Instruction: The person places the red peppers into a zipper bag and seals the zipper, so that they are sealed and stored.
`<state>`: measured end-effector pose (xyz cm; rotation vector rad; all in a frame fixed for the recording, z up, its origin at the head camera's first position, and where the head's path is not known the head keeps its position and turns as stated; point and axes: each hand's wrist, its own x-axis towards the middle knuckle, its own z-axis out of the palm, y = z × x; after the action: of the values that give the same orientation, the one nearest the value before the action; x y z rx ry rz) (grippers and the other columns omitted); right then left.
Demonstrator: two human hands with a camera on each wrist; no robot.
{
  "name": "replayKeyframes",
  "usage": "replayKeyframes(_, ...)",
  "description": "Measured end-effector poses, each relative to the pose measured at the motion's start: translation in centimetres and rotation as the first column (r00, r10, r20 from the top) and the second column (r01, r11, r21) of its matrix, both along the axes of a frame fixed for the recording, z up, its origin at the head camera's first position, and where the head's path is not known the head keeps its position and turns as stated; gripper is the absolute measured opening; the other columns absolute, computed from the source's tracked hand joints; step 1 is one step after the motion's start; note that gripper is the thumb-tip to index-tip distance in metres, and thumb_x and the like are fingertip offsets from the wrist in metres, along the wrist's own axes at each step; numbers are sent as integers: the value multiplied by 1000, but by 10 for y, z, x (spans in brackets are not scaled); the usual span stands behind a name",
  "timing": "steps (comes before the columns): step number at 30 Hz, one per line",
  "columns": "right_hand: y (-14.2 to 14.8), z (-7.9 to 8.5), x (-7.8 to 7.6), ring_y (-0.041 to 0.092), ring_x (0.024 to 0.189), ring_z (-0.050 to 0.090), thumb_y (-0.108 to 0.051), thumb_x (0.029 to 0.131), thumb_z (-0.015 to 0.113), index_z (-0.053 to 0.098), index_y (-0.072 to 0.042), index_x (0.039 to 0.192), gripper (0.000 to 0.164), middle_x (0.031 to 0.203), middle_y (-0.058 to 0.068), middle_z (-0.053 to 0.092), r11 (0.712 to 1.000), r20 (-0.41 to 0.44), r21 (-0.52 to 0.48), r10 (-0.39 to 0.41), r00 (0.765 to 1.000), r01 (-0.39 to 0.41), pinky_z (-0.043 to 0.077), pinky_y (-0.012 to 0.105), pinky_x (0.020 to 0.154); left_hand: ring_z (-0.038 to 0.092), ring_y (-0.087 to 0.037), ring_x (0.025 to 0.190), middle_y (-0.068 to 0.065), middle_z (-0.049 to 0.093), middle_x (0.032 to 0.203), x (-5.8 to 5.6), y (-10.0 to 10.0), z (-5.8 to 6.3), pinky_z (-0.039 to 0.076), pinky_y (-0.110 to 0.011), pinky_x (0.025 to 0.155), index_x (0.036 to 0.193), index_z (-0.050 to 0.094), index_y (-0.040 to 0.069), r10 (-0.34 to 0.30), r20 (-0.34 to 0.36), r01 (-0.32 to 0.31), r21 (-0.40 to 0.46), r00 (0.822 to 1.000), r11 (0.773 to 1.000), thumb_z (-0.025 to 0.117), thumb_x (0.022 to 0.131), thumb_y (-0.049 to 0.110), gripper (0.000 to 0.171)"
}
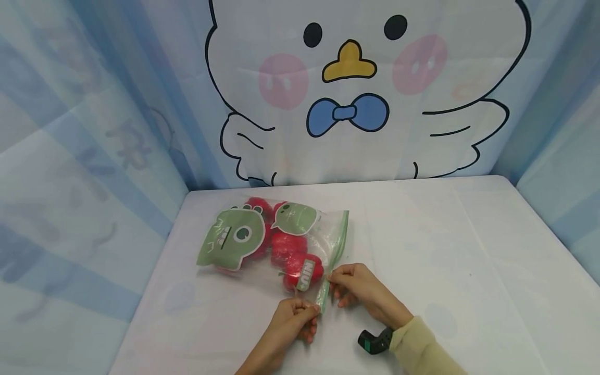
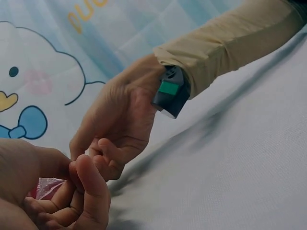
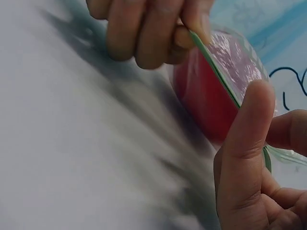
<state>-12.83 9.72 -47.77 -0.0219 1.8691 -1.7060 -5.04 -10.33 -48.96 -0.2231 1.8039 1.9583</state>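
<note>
A clear zip bag (image 1: 328, 229) with green cartoon prints lies on its side on the table. Several red, rounded, fruit-like things (image 1: 288, 247) show through the plastic, one with a small green stem. My left hand (image 1: 290, 320) pinches the near corner of the bag's green zip edge (image 3: 216, 69) between thumb and finger. A little farther along that edge, my right hand (image 1: 358, 289) pinches the strip too. In the left wrist view, the left hand (image 2: 53, 187) hides most of the bag. The right wrist view shows the right thumb (image 3: 252, 129) in front of the strip.
A white cloth covers the table (image 1: 445, 250). Behind it hangs a curtain (image 1: 351, 151) with a cartoon bird, and blue curtains (image 1: 84, 182) stand at both sides. A black wrist camera (image 1: 375, 341) sits at the right sleeve (image 1: 424, 346).
</note>
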Motion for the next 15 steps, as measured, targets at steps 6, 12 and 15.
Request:
replayKeyframes(6, 3, 0, -19, 9, 66, 59, -20, 100, 65, 70, 0, 93, 21, 75, 0, 62, 999, -9, 27, -33, 999, 34, 57, 22, 56, 55, -6, 56, 3, 59, 70, 0, 0, 0, 50, -17, 52, 92, 62, 4, 9, 5, -9, 12, 1000, 1000, 68, 96, 18, 16)
replayKeyframes(12, 8, 2, -39, 9, 67, 60, -18, 100, 66, 71, 1, 93, 20, 75, 1, 63, 996, -16, 52, -67, 998, 68, 57, 22, 57, 55, -6, 57, 2, 60, 70, -3, 5, -1, 51, -17, 52, 94, 62, 3, 20, 27, -21, 19, 999, 1000, 68, 96, 18, 16)
replayKeyframes(15, 10, 3, -46, 10, 68, 60, -18, 100, 66, 71, 1, 94, 21, 74, 1, 62, 996, -21, 65, -66, 998, 67, 57, 22, 57, 55, -6, 57, 1, 60, 70, -5, 9, -2, 51, -17, 52, 95, 62, 3, 28, 35, -29, 26, 999, 999, 68, 96, 18, 16)
